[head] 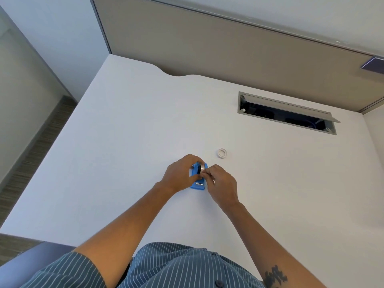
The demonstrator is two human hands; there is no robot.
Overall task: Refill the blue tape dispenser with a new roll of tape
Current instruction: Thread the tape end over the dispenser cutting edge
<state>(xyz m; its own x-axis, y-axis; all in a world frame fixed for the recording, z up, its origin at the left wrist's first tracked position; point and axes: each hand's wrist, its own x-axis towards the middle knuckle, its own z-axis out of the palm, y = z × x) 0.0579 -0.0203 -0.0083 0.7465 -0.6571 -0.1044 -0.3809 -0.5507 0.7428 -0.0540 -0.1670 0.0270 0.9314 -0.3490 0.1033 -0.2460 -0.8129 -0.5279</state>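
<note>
Left hand (180, 173) grips the small blue plastic tape dispenser (198, 185); right hand (221, 183) pinches its seated roll (201, 169). Tugging could unseat it toward one o'clock.

A white desk (124, 132) stood against a beige partition panel (207, 44). An open cable hatch (286, 114) lay far right; striped carpet (27, 163) showed left.

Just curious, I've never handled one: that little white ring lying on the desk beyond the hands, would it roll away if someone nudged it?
Probably not as it lies: the white ring rests flat on the desk, so a nudge would likely slide it. Set on edge, it could well roll. It looks thin and hollow, so likely very light and easy to pinch.
</note>
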